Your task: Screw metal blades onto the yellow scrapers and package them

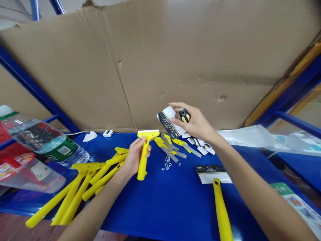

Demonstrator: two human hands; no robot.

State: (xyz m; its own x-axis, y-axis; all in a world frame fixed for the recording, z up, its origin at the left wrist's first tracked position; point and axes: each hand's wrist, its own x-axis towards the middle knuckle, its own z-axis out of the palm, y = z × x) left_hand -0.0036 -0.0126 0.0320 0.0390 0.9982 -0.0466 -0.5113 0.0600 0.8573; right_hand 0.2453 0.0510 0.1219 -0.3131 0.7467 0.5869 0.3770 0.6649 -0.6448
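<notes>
My left hand (pixel 132 156) grips a yellow scraper (pixel 142 162) by the upper handle, its wide head facing away from me. Raised over the table, my right hand (pixel 196 121) pinches a black-and-white printed card (pixel 168 121). Tucked in that same hand is a short black-and-yellow handle, apparently a screwdriver (pixel 185 115); its tip is hidden. Below lie loose metal blades (pixel 167 150) among flat yellow pieces (pixel 181 143), with small screws and nuts (pixel 167 163) scattered in front. A yellow-handled scraper (pixel 222 209) with a printed card (pixel 214 173) over its head rests at the right.
Several yellow scrapers (pixel 77 190) are piled at the left of the blue table (pixel 160 207). Beyond them lie a large water bottle (pixel 45 140) and a plastic tub (pixel 32 174). Cardboard (pixel 160 67) walls the back; plastic sheeting (pixel 247 135) lies far right, a printed leaflet (pixel 298 201) nearer.
</notes>
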